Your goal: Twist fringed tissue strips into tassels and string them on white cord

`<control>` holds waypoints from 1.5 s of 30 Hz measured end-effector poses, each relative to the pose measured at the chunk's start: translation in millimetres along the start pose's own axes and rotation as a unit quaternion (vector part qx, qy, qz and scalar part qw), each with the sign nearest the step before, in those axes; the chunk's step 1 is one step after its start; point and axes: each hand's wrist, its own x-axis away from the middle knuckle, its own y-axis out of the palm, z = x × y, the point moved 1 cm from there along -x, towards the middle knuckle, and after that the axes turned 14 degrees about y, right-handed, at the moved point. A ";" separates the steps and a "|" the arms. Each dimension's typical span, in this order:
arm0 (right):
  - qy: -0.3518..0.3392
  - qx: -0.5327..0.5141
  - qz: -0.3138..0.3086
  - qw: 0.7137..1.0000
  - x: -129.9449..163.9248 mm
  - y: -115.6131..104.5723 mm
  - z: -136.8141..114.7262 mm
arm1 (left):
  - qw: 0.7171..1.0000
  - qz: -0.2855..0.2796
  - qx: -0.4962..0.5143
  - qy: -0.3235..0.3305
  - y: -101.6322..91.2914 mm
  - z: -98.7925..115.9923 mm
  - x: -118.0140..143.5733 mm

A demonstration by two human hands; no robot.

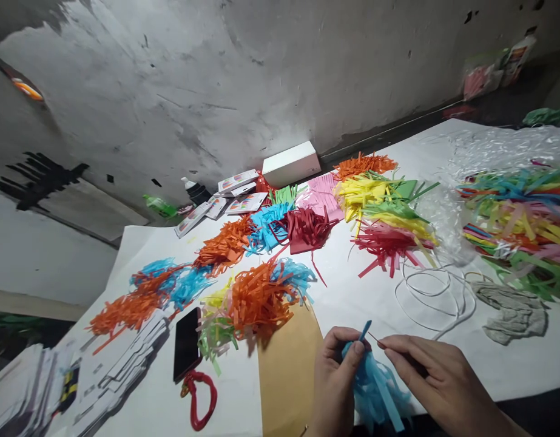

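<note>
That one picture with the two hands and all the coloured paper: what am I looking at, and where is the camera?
There is no machine here. A person wears a camera on the head, looking forward and down, so you see their own two hands at the bottom edge.

The left hand holds a bundle of light blue paper strips. The right hand pinches something thin, maybe a needle or wire, pointing at the bundle's top.

They work over a table covered in white. On it lie fringed paper bundles in orange, red, yellow, green and pink, a black phone, a red cord loop, a white cord, a brown paper sheet and a white box.
</note>
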 end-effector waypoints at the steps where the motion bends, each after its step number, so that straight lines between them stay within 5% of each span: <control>1: 0.001 0.001 0.000 1.000 -0.1 0.3 0.3 | 1.000 0.009 -0.022 0.017 -1.0 -0.1 0.2; 11: 0.000 0.012 0.024 1.000 0.6 -0.7 0.0 | 0.984 0.023 -0.118 0.133 1.4 0.6 1.4; 30: 0.017 0.021 0.014 1.000 2.6 1.4 6.2 | 0.991 0.039 -0.068 0.110 5.4 -5.1 4.4; 37: 0.035 -0.022 0.118 0.992 -2.0 2.6 3.5 | 0.990 0.042 -0.061 0.119 11.0 -15.7 8.7; 45: 0.063 -0.082 -0.058 0.993 -11.4 -1.3 -4.0 | 0.991 -0.069 -0.067 0.092 13.4 -12.4 10.8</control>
